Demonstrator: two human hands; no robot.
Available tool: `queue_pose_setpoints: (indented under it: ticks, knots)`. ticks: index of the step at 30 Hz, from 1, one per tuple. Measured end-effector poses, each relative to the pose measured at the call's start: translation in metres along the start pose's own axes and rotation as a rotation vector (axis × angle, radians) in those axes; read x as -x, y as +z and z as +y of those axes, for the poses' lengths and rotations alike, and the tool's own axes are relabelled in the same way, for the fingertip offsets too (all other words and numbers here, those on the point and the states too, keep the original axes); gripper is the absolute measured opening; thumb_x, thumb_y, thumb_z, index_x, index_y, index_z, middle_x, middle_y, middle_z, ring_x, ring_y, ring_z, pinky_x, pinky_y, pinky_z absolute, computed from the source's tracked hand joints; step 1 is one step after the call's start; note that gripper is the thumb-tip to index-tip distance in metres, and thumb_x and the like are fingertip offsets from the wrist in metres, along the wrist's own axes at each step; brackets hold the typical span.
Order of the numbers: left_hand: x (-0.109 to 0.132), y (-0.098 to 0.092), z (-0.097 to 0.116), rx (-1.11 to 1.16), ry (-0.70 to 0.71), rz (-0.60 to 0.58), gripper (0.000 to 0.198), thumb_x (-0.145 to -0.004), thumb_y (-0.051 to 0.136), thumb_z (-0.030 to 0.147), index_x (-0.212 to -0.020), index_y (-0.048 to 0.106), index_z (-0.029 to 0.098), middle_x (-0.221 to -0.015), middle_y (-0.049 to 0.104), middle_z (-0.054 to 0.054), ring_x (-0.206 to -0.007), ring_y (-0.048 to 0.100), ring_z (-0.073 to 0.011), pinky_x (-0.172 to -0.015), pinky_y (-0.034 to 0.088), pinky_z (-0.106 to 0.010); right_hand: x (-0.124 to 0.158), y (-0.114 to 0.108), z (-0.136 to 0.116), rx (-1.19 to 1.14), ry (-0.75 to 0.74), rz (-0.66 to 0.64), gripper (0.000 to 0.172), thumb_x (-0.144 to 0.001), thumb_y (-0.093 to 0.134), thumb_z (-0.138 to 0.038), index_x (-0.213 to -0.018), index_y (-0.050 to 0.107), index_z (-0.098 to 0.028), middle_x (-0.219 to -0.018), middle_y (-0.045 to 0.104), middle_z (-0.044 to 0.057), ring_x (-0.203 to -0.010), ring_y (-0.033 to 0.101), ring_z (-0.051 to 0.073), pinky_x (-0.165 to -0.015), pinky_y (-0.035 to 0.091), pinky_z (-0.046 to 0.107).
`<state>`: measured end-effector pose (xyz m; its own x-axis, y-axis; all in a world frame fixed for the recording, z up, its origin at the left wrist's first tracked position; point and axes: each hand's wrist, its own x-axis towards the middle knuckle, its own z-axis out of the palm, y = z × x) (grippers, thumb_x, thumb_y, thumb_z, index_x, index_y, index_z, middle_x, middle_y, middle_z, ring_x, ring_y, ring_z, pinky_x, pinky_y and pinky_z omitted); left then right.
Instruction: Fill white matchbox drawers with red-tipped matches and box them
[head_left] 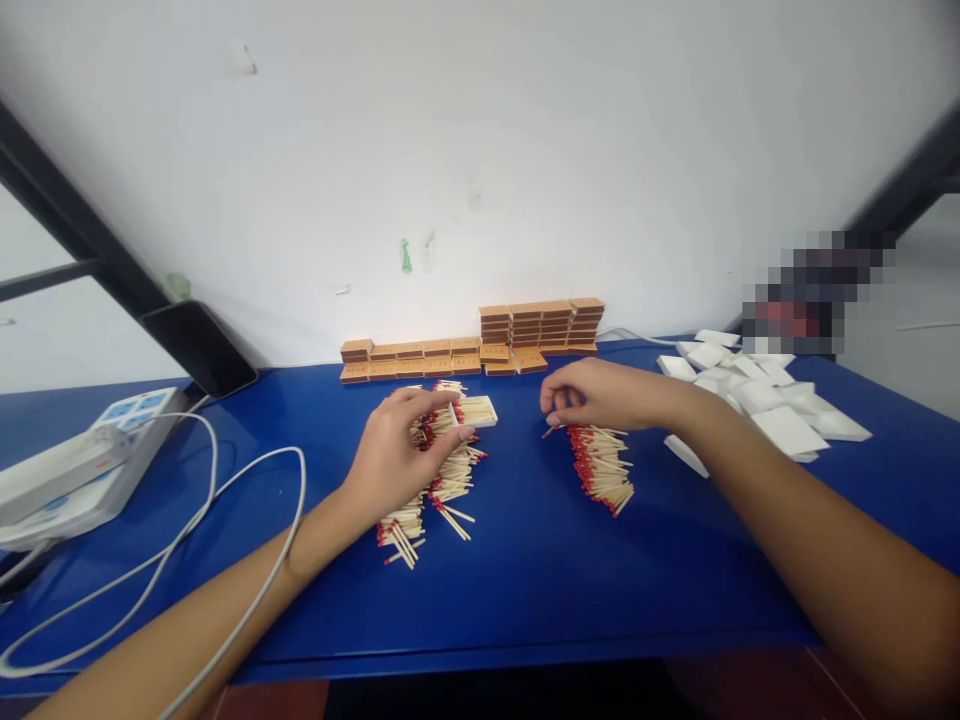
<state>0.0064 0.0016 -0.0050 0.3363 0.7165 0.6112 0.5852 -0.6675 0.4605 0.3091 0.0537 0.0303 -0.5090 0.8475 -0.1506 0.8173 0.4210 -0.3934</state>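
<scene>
My left hand (pixel 401 440) grips a white matchbox tray (pixel 480 410) between thumb and fingers. Red-headed matches lie inside the tray. Beneath and around this hand spreads a pile of loose matches (pixel 454 480), partly hidden by the fingers. My right hand (pixel 589 393) is closed in a pinch at the top of a second pile of matches (pixel 604 470). A single match (pixel 551 432) shows at its fingertips. Whether the fingers hold more than that match is hidden.
Rows of brown matchboxes (pixel 420 367), stacked higher on the right, stand along the wall. White tray pieces (pixel 761 395) are heaped at the right of the blue table (pixel 525 600). At the left are a power strip (pixel 142 470), a phone (pixel 201 345) and a white cable crossing my left forearm.
</scene>
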Motion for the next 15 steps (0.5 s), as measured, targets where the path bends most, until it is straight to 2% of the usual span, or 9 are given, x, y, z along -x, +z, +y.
queue_pose_setpoints:
  ticks: [2, 8, 15]
  knots:
    - [0.000, 0.000, 0.000, 0.002, 0.003, -0.010, 0.033, -0.092, 0.080, 0.040, -0.121, 0.075, 0.025, -0.112, 0.076, -0.006, -0.105, 0.072, -0.0257, -0.092, 0.056, -0.041, -0.002, -0.001, 0.008, -0.008, 0.029, -0.048, 0.017, -0.084, 0.070, -0.036, -0.089, 0.074, -0.021, -0.080, 0.072, 0.005, -0.070, 0.063, 0.019, -0.061, 0.042, 0.030]
    - [0.001, 0.002, 0.001, -0.002, 0.015, -0.031, 0.034, -0.092, 0.081, 0.038, -0.122, 0.075, 0.025, -0.112, 0.076, -0.006, -0.106, 0.071, -0.0259, -0.094, 0.056, -0.042, 0.004, -0.012, 0.019, -0.020, 0.079, -0.072, 0.021, -0.082, 0.069, -0.041, -0.090, 0.074, -0.021, -0.080, 0.072, 0.005, -0.069, 0.063, 0.019, -0.061, 0.043, 0.031]
    - [0.001, 0.002, -0.001, 0.003, 0.011, -0.037, 0.034, -0.092, 0.080, 0.039, -0.122, 0.075, 0.025, -0.113, 0.075, -0.007, -0.104, 0.072, -0.0259, -0.093, 0.056, -0.043, 0.008, -0.013, 0.019, 0.014, 0.136, -0.140, 0.018, -0.080, 0.069, -0.038, -0.083, 0.074, -0.021, -0.078, 0.071, 0.005, -0.070, 0.062, 0.020, -0.060, 0.042, 0.031]
